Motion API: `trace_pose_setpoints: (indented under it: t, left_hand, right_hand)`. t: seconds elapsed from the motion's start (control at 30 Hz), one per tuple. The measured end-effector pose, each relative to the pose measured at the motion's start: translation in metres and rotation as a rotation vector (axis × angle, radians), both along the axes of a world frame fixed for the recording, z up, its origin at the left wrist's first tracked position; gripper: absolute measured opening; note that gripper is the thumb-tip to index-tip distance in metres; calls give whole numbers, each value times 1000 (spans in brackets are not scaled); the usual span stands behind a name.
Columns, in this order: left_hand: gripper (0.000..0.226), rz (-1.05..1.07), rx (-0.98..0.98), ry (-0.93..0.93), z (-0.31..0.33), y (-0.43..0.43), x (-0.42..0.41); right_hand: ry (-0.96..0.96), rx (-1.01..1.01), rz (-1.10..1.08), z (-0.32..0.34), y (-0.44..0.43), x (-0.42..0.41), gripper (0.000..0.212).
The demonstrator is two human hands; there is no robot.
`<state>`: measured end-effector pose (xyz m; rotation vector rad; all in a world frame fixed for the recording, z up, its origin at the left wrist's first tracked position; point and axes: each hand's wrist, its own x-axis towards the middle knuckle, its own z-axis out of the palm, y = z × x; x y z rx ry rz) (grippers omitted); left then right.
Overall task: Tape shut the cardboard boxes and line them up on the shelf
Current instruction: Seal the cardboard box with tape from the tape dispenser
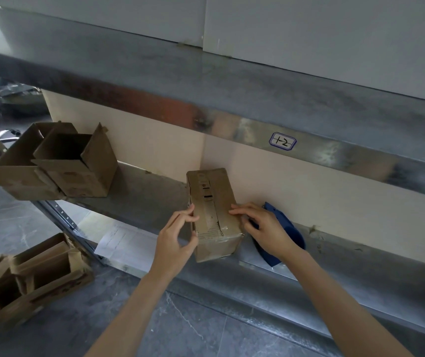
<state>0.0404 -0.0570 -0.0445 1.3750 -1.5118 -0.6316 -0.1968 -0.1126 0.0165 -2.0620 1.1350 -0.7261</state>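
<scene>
The closed box [212, 202] stands on the shelf [149, 191], its near end over the front edge, tape running along its top; the left hand [178, 235] holds its near-left corner, fingers on top and thumb against the side; the right hand [265, 228] lies with fingers flat on the top's right edge; the hands are apart, the box between them. Just behind the right hand lies a blue tool [291, 233], perhaps a tape dispenser; two open boxes [77, 171] sit at the shelf's left; more open ones [38, 276] are on the floor.
</scene>
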Motion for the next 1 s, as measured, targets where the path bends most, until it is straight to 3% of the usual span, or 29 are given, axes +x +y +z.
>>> trace_pose_setpoints:
  t: [0.53,1.0]
  left_hand:
    - [30,68,-41,25,0,-2,-8]
    - [39,116,-48,5,9,2,-19]
  right_hand:
    - [-64,-67,-89,-12,0,7,22]
    - [-7,-84,-169,-14,8,25,37]
